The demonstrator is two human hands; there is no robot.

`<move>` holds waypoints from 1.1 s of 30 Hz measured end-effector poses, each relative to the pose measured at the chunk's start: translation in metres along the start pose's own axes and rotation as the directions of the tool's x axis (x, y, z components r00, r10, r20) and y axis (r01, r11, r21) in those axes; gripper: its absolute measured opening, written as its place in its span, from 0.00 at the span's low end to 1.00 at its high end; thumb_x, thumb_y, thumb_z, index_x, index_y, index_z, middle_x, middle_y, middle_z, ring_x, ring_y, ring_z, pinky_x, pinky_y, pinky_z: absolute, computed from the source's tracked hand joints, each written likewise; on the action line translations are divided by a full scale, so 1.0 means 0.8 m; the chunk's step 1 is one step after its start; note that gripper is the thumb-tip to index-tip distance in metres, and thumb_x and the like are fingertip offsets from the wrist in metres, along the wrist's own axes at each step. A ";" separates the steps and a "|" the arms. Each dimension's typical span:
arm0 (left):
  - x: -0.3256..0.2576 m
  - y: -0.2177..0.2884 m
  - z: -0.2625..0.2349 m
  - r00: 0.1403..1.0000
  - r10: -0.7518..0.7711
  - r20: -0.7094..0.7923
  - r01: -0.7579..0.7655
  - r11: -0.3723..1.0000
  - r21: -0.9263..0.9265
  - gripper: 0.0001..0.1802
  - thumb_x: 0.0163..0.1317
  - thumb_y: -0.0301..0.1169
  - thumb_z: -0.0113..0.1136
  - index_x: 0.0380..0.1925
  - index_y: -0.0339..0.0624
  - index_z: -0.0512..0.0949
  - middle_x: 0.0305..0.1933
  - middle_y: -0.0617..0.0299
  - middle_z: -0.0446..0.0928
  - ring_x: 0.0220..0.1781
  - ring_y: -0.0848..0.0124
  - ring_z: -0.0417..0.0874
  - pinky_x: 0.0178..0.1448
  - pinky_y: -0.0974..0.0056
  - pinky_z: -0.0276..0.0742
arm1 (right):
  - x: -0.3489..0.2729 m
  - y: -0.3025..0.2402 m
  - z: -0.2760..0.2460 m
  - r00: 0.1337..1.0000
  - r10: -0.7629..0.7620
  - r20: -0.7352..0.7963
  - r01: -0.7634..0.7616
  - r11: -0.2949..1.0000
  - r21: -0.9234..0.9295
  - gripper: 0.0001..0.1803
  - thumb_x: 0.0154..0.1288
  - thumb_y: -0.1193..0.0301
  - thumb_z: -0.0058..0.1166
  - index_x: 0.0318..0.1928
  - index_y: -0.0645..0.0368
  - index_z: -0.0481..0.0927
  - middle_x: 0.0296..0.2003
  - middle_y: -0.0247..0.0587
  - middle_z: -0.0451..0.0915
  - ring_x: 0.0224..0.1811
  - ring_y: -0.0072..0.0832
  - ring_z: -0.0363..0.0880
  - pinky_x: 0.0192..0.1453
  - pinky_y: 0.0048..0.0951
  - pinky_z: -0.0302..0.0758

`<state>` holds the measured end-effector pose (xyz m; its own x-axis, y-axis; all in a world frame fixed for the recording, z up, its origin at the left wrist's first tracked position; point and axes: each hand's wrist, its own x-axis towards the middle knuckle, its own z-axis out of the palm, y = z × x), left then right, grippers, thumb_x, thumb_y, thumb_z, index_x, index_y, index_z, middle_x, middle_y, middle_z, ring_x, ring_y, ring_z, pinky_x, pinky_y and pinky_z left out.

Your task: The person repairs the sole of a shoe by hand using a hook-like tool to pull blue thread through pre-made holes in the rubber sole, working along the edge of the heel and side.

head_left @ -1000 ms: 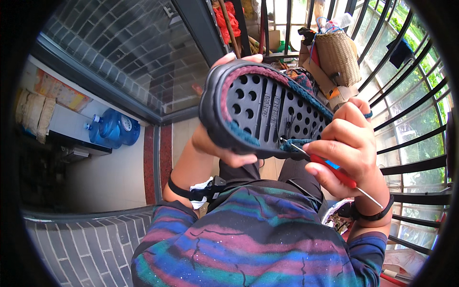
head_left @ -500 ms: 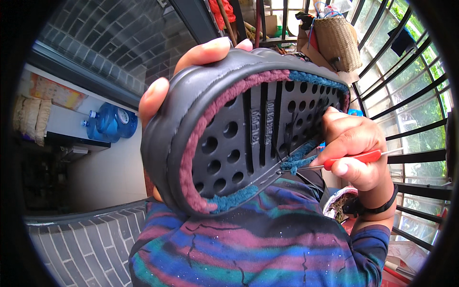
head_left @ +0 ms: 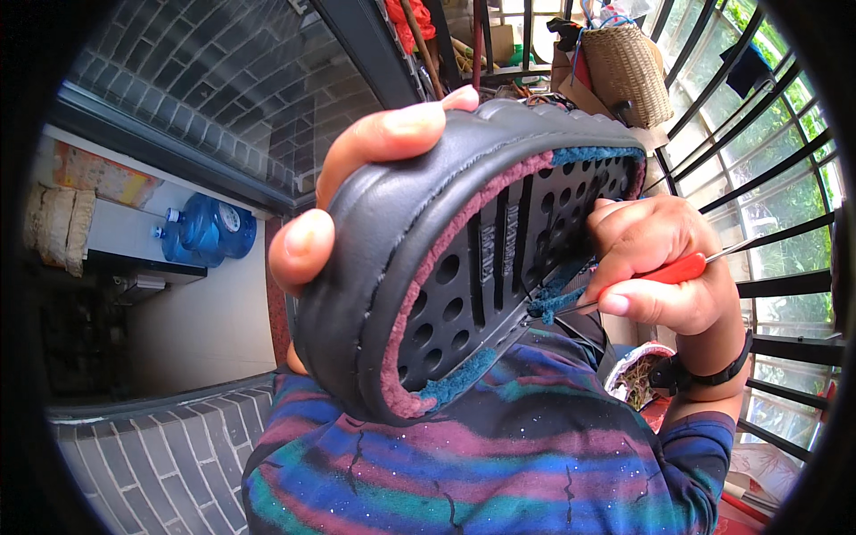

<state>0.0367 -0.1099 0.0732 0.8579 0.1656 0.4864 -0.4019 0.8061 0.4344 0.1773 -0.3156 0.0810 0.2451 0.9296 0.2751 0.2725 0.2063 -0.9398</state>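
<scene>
A black padded shoe (head_left: 352,259) is held up on its side, its hole-studded sole facing right. Plum and teal fuzzy yarn (head_left: 453,378) is worked around the sole's rim. My left hand (head_left: 392,134) grips the shoe from behind, fingertips curled over its upper edge and near end. My right hand (head_left: 660,241) is closed round a red-handled hook or awl (head_left: 679,268), whose thin metal shaft points at the lower sole edge. Loose teal yarn (head_left: 557,299) hangs at that spot, beside the shaft. The tool's very tip cannot be made out.
Blue water bottles (head_left: 209,230) stand at left, beyond a dark-framed glass door (head_left: 294,98). A woven basket (head_left: 629,76) and cardboard are at the upper right. Black railings (head_left: 785,285) run down the right side. A pot (head_left: 637,379) of dry plant matter sits below my right wrist.
The shoe has turned, its sole angled further away and its near end shifted right. My left fingers moved right with it. The red-handled tool has tilted a little, still at the lower edge.
</scene>
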 end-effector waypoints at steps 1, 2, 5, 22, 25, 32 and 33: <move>-0.003 0.000 0.009 0.997 -0.004 -0.078 0.005 1.000 0.009 0.37 0.71 0.55 0.51 0.69 0.40 0.67 0.74 0.31 0.58 0.75 0.39 0.65 0.76 0.33 0.64 | 0.002 -0.002 -0.001 1.000 -0.002 0.024 0.002 1.000 -0.019 0.07 0.58 0.73 0.69 0.28 0.64 0.86 0.18 0.37 0.76 0.23 0.33 0.71 0.32 0.34 0.66; -0.003 0.004 0.006 0.997 -0.030 -0.069 0.031 0.999 0.027 0.35 0.68 0.53 0.52 0.66 0.40 0.69 0.73 0.35 0.61 0.74 0.43 0.67 0.77 0.36 0.63 | 0.004 -0.005 0.000 0.999 -0.032 0.034 0.034 0.997 -0.064 0.07 0.57 0.74 0.69 0.27 0.64 0.86 0.18 0.37 0.76 0.23 0.33 0.71 0.32 0.34 0.66; -0.002 0.004 -0.001 0.994 -0.043 -0.096 0.050 0.996 0.072 0.32 0.67 0.51 0.52 0.63 0.41 0.72 0.73 0.42 0.64 0.73 0.47 0.69 0.78 0.40 0.63 | 0.007 -0.007 0.004 0.988 -0.152 0.030 0.155 0.965 -0.214 0.07 0.56 0.73 0.69 0.26 0.62 0.84 0.18 0.37 0.74 0.22 0.34 0.70 0.33 0.36 0.64; 0.010 0.000 0.003 0.950 0.172 -0.261 -0.068 0.929 0.364 0.42 0.61 0.56 0.61 0.70 0.49 0.61 0.71 0.48 0.68 0.73 0.53 0.70 0.77 0.42 0.67 | -0.004 0.017 0.052 0.640 -0.751 0.159 0.421 0.169 -0.891 0.14 0.55 0.67 0.71 0.33 0.65 0.84 0.23 0.29 0.72 0.23 0.25 0.66 0.35 0.34 0.62; 0.012 -0.003 0.001 0.954 0.177 -0.241 -0.060 0.903 0.425 0.49 0.57 0.56 0.66 0.72 0.49 0.57 0.72 0.48 0.67 0.74 0.53 0.69 0.77 0.42 0.66 | -0.004 0.018 0.054 0.608 -0.770 0.193 0.395 0.082 -0.915 0.13 0.56 0.67 0.70 0.32 0.64 0.84 0.24 0.29 0.72 0.24 0.24 0.67 0.35 0.34 0.62; 0.021 -0.009 -0.015 0.975 0.180 -0.134 -0.032 0.703 0.710 0.64 0.47 0.58 0.77 0.77 0.49 0.49 0.73 0.48 0.65 0.74 0.54 0.69 0.79 0.42 0.65 | 0.003 -0.003 0.059 0.813 -0.583 0.000 0.000 0.000 -1.000 0.19 0.64 0.52 0.58 0.31 0.56 0.80 0.27 0.33 0.71 0.29 0.33 0.70 0.45 0.42 0.62; 0.019 -0.008 -0.022 0.977 0.192 -0.091 -0.055 0.641 0.766 0.67 0.46 0.59 0.79 0.78 0.49 0.48 0.73 0.48 0.65 0.74 0.54 0.69 0.79 0.42 0.65 | 0.008 -0.008 0.054 0.820 -0.568 -0.069 -0.089 -0.008 -0.996 0.23 0.65 0.47 0.53 0.36 0.56 0.80 0.30 0.34 0.71 0.35 0.35 0.71 0.51 0.45 0.59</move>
<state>0.0575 -0.1024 0.0645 0.7900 0.3686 0.4898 -0.5498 0.0727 0.8321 0.1372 -0.2979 0.0798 0.1100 0.6243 0.7734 0.9026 -0.3886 0.1853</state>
